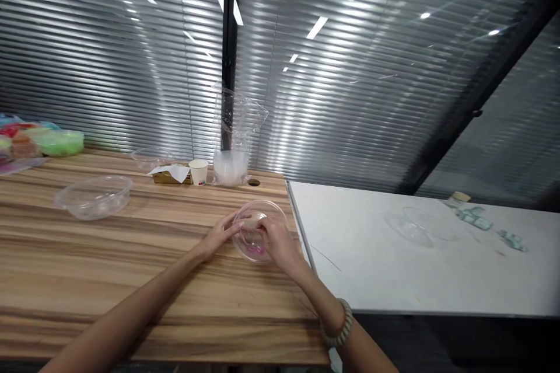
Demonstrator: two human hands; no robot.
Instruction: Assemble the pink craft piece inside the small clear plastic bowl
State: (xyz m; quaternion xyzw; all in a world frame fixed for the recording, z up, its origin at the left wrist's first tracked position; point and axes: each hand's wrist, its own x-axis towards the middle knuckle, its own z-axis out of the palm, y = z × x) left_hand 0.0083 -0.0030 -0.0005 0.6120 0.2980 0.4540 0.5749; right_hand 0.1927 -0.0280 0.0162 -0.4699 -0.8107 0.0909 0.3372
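A round clear plastic bowl (262,205) stands on the wooden table near its right edge. A small patch of bright pink material (255,249) shows at the bowl's near side; its kind is unclear. My left hand (221,236) grips the bowl's left side, with the thumb over the rim and the other fingers around the outside. Over the right part of the bowl, my right hand (279,244) reaches in with bent, closed fingers. Whatever those fingertips pinch is hidden. A braided band (343,326) circles my right wrist.
Another clear bowl (94,198) sits to the left. Along the back are a small box with tissue (172,174), a paper cup (198,172) and bagged plastic bowls (231,168). Colourful bags (56,140) lie far left. A white table (371,268) adjoins on the right.
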